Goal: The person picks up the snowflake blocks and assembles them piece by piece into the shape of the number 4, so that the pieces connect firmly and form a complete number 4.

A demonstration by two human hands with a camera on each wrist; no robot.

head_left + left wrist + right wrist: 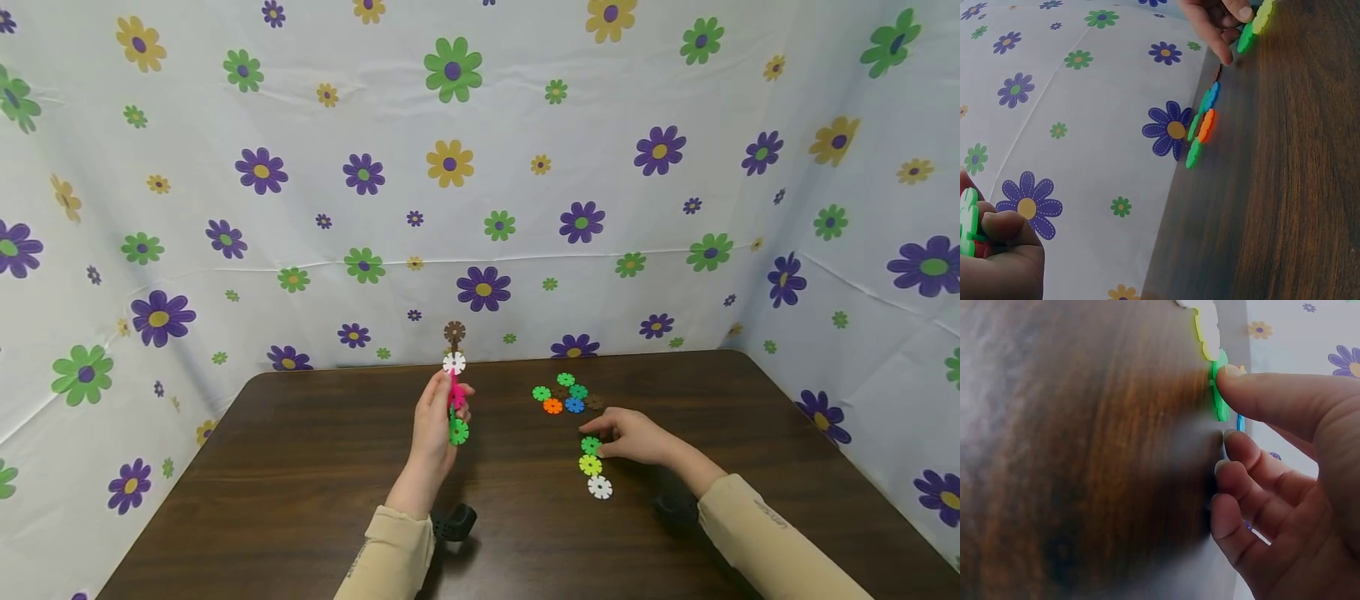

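In the head view, the left hand grips an upright chain; a cluster lies just beyond the right hand. The left wrist view catches only the chain's lower part. The right wrist view reveals the thumb touching a green disc, fingers loosely bent, apart from it.

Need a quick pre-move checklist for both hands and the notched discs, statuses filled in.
1. Left hand gripping the notched-disc chain: ok.
2. Right hand at the green notched disc: ok, thumb touching it.
3. Green notched disc pinched: not ok, only the thumb visibly touches it.
4. Green notched disc interlocked with the yellow notched disc: cannot tell.
5. Orange notched disc clear of both hands: ok, lying on the table.
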